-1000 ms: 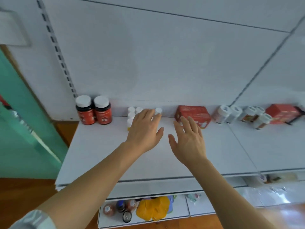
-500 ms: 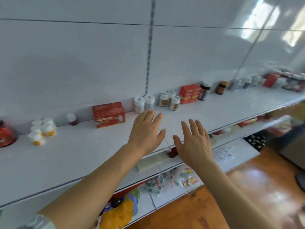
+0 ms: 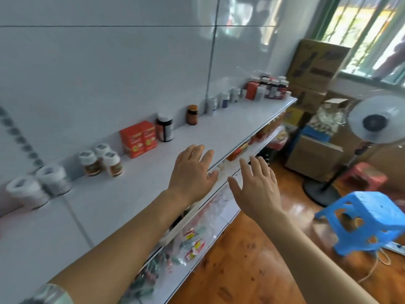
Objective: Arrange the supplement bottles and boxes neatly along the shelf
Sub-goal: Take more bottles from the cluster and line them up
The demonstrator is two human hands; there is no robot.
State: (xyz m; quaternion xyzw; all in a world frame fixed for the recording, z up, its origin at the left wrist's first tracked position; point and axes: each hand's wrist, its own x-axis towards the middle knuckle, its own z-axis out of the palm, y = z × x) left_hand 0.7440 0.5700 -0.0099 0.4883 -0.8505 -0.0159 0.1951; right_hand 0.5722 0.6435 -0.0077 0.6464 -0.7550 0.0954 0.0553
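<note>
From the head view, the red boxes (image 3: 138,138) and the white-capped bottles (image 3: 103,161) stand along the back of the white shelf (image 3: 223,126) — well apart from both hands — while the left hand (image 3: 192,172) and right hand (image 3: 257,185) hover near its front edge, fingers spread, holding nothing.

Front of the shelf (image 3: 230,126) lies open; goods crowd only its back edge.

Along the rear wall stand white-capped bottles (image 3: 103,161), a pair of red boxes (image 3: 139,138), a dark bottle (image 3: 164,130) touching them, an amber bottle (image 3: 192,114) apart from it, and a dense cluster of bottles (image 3: 268,87) at the far end. Gaps between these groups leave room to reach the wall. Both the left hand (image 3: 192,172) and right hand (image 3: 257,185) hover with fingers spread near the bare front edge. Beside the shelf's far end, cardboard cartons (image 3: 315,69), a standing fan (image 3: 377,121) and a blue stool (image 3: 363,222) crowd the floor.
</note>
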